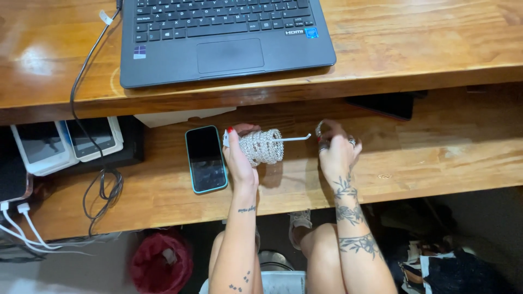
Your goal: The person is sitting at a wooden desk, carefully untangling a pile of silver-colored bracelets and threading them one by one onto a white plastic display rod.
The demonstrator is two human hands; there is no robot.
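My left hand [238, 155] grips a stack of clear beaded bracelets [263, 146] threaded on a white hook rod [294, 138] that sticks out to the right. My right hand [336, 152] rests on the lower wooden shelf [436, 158], its fingers curled on a small beaded ring [319, 129] just past the rod's tip. A phone with a teal case [206, 158] lies face up just left of my left hand.
A dark laptop [220, 38] sits on the upper desk [414, 38], with a black cable [87, 87] running down. Two white devices [65, 140] lie at the shelf's left. A dark phone [384, 104] lies under the desk edge. White chargers [22, 220] and a red bag [162, 261] lie below.
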